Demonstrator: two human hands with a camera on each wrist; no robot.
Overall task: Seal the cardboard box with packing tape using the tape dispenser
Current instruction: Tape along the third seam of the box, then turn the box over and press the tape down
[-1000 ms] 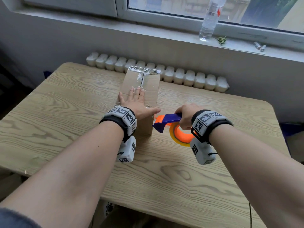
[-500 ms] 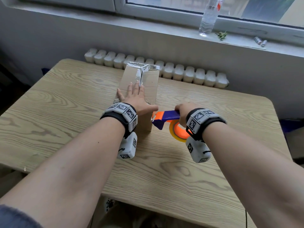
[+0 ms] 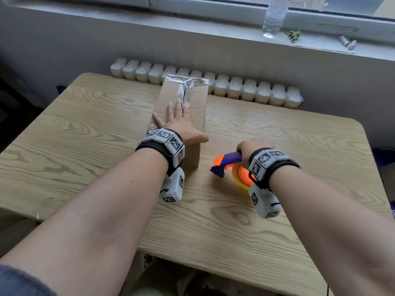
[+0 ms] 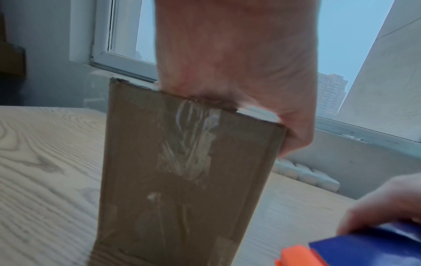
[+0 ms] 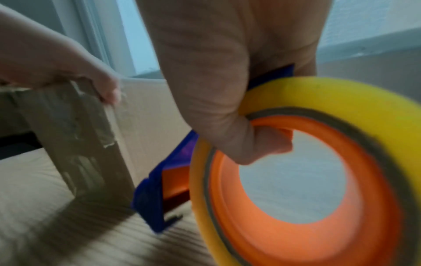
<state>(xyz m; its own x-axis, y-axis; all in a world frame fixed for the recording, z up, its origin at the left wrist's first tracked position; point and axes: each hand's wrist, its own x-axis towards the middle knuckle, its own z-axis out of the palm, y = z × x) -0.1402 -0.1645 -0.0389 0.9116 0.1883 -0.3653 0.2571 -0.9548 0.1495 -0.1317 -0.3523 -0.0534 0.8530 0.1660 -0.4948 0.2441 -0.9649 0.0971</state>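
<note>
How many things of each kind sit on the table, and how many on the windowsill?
Cardboard box: 1, on the table
Tape dispenser: 1, held just over the table
Plastic bottle: 1, on the windowsill
Green sprig: 1, on the windowsill
Small tubes: 2, on the windowsill
Total: 6

We see the box (image 3: 193, 99) standing on the table (image 3: 85, 129) towards its far edge, with our left hand (image 3: 181, 124) flat on top of it. To its right, apart from it, our right hand (image 3: 252, 148) holds the tape dispenser (image 3: 228, 165) over the table. Behind the table a bottle (image 3: 274, 16) stands on the windowsill (image 3: 149, 22).
</note>
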